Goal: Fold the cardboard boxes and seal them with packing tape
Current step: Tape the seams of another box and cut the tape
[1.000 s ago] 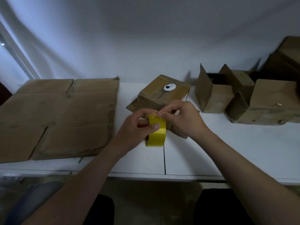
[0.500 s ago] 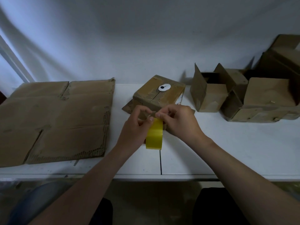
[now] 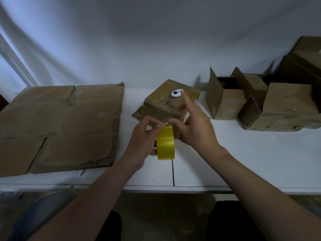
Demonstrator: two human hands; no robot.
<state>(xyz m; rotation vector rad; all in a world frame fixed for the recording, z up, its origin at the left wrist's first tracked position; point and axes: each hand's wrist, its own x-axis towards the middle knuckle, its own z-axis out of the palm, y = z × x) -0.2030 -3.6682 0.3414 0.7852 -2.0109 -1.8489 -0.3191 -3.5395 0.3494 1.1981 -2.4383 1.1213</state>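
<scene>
Centrally, a person's two bare forearms reach over a white counter [image 3: 243,162] and meet at a roll of yellow packing tape [image 3: 165,143]. The roll is held just above the counter, near its front edge and directly in front of a closed cardboard box [image 3: 161,105].

The roll stands on edge and is seen edge-on, so it reads as a tall, narrow band. Its glossy yellow outer face is turned toward the camera, its round faces look left and right, and the axis of its hole runs across the view.

The left hand [image 3: 141,138] has a closed grip on the roll, with fingers curled round its left side and thumb and forefinger at the top rim. The right hand [image 3: 197,131] sets its thumb against the top of the roll, beside the left fingertips. Its forefinger sticks out straight toward the box top. Whether this grip pinches a loose end of tape cannot be told.

The box is brown and worn, with its flaps closed and a seam across the top. A white round disc [image 3: 177,93] with a dark mark lies on it. A flattened cardboard sheet [image 3: 60,126] lies on the counter to the left. Open boxes [image 3: 227,101] with raised flaps sit to the right.
</scene>
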